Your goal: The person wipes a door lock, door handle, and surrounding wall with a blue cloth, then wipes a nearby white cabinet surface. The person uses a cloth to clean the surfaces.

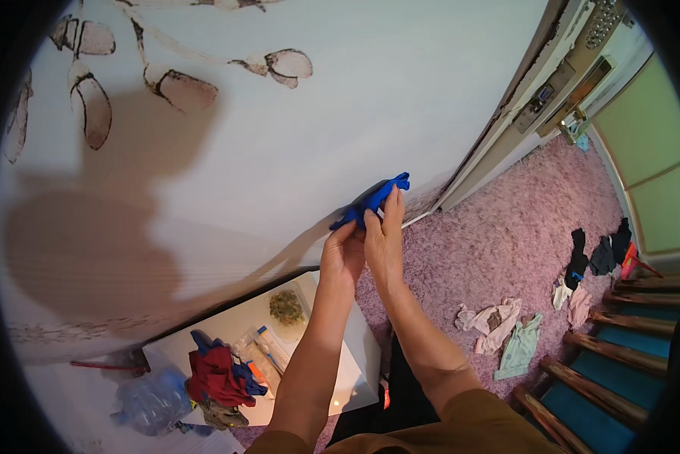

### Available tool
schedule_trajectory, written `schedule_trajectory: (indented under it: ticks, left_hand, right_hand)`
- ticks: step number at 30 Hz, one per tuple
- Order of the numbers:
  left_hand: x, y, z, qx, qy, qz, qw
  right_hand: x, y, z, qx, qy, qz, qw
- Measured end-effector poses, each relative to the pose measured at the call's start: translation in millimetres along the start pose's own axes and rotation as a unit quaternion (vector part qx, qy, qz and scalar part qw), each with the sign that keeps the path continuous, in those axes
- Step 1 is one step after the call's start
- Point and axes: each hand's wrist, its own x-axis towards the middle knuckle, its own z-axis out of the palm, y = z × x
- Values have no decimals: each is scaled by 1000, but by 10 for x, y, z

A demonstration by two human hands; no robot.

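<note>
A bunched blue cloth point(375, 198) is held up in front of the pale wall. My left hand point(344, 249) grips its lower left end between thumb and fingers. Beside it, my right hand point(386, 232) pinches the cloth nearer its upper right end. Below and left of the hands stands a white cabinet point(354, 371), whose top bears a pile of red and dark blue clothes point(221, 374), a patterned garment point(223, 414), packaged items with blue and orange parts point(263, 357) and a clear container with green-brown contents point(287, 307).
A large clear plastic bottle point(151, 402) lies left of the cabinet. Pink carpet point(459, 255) holds a light pink garment point(500, 324), a mint green garment point(518, 349) and dark clothes point(577, 261). Wooden slats point(595, 391) line the lower right; an open door point(521, 113) stands at upper right.
</note>
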Motion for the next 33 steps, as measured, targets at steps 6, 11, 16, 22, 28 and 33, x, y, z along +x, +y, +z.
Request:
schedule_trajectory:
  ticks: [6,11,16,22,28,33]
  left_hand:
    - [421,-118,-181,12,152,19,988]
    - [656,-205,-614,20,234,34,971]
    - [354,-51,-456,-70,228,65,969]
    - [-122,183,-341,-63,112,97,987]
    - [376,-130,-644,0,130,57,990]
    - [482,-379,-648,5,81,29,996]
  right_hand:
    - [66,435,158,50,117,20,992]
    - [261,1047,218,14,133,46,990]
    - [130,627,205,107,43,85,990]
    - [-15,84,325,161,45,39,985]
    - [359,1134,222,12,130,39,991]
    - [478,1337,74,-29,168,64,983]
